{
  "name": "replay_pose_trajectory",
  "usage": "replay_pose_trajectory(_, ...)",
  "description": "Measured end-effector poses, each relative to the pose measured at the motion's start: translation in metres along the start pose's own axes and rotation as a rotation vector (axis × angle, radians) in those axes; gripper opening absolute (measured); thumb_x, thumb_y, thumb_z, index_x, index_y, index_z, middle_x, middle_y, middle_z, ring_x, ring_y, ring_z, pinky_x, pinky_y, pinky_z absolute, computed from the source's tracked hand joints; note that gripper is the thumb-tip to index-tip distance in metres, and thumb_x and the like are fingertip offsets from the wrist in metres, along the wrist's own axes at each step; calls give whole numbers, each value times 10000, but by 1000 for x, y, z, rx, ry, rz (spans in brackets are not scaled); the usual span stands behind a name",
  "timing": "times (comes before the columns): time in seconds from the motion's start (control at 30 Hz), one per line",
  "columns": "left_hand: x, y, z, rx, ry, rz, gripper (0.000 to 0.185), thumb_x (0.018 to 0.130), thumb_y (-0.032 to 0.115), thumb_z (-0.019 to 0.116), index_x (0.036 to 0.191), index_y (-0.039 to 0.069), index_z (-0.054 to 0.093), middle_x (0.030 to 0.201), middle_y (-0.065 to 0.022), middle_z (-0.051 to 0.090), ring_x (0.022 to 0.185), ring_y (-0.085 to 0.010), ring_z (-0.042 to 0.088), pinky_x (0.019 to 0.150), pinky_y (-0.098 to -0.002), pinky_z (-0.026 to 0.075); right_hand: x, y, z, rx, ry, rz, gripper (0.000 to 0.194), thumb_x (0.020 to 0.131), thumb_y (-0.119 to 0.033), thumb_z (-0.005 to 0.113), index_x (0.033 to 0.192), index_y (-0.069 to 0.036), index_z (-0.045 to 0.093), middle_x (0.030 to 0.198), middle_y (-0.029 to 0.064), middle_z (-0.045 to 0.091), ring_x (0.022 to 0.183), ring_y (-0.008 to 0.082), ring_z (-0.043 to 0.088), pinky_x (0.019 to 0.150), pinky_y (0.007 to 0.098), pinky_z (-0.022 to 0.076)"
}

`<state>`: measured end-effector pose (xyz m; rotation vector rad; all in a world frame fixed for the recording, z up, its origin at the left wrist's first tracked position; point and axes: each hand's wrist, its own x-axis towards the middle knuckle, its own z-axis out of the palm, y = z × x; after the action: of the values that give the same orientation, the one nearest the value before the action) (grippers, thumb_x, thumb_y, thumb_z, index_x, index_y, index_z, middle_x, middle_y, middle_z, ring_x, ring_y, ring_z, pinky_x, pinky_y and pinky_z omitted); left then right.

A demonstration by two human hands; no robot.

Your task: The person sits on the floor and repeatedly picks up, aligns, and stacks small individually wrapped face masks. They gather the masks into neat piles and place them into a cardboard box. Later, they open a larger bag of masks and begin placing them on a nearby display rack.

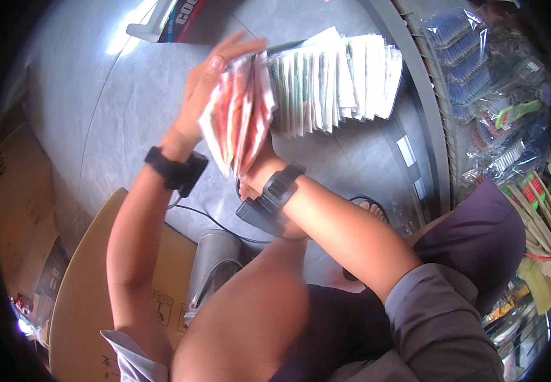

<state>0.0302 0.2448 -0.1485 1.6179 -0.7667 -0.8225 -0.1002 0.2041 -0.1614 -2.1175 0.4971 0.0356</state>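
A bunch of flat clear-plastic packets with red and orange contents (239,112) is held upright between my hands above the grey floor. My left hand (201,88) is at its upper left, with the thumb along the edge and blurred fingers reaching over the top. My right hand (266,152) is under the lower right side of the bunch, its fingers mostly hidden behind it. Touching the bunch on the right, a long row of similar packets with white and green contents (325,83) stands on edge, fanned out. Whatever these packets contain is unclear.
A wire rack (440,110) on the right carries bagged blue brushes (461,52) and bundled wooden-handled brushes (545,229). A cardboard box (170,267) and a grey cylinder (213,258) stand at lower left. A cable (208,217) crosses the floor near my sandalled feet. A printed box (184,21) lies at the top.
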Motion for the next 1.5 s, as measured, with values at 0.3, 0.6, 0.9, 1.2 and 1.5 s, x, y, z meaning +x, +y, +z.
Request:
replay_pose_trajectory(0.3,-4,-20,20,-311,195,-13,527,1086,383,393,936,-48,657,970,-151,684,905,-207,621,870,-340,486,5,-7,-12,1175,26,286,489,1067,-207,481,1530,-114,353,1498,90,424,1375,227,436,1128,333,390)
replay_pose_trajectory(0.6,4,-24,41,-220,501,-29,357,1078,244,468,981,-11,698,1028,-48,713,730,-66,511,640,-253,424,-81,38,11,956,-304,982,471,1056,-452,433,1174,-50,649,1085,78,693,944,185,630,812,350,499)
replay_pose_trajectory(0.9,-28,-1,30,420,470,218,336,992,197,503,1253,43,648,1258,-146,675,1189,-348,597,1027,-417,454,-25,177,-160,509,-498,1217,380,1052,-289,438,1311,-41,563,1091,102,730,866,247,729,669,376,585)
replay_pose_trajectory(1.2,-38,19,32,635,269,153,394,944,318,591,1235,56,638,1187,-147,686,1042,-364,646,884,-442,519,29,114,-189,1050,298,661,609,1056,-557,386,1400,-81,549,1347,59,634,1255,213,592,1072,360,445)
replay_pose_trajectory(1.5,-47,50,61,563,342,-236,383,998,292,554,1222,-15,594,1182,-217,656,1048,-416,631,906,-466,515,26,92,-179,794,290,612,624,1047,-506,501,1335,41,587,1298,103,639,1160,183,610,1013,320,439)
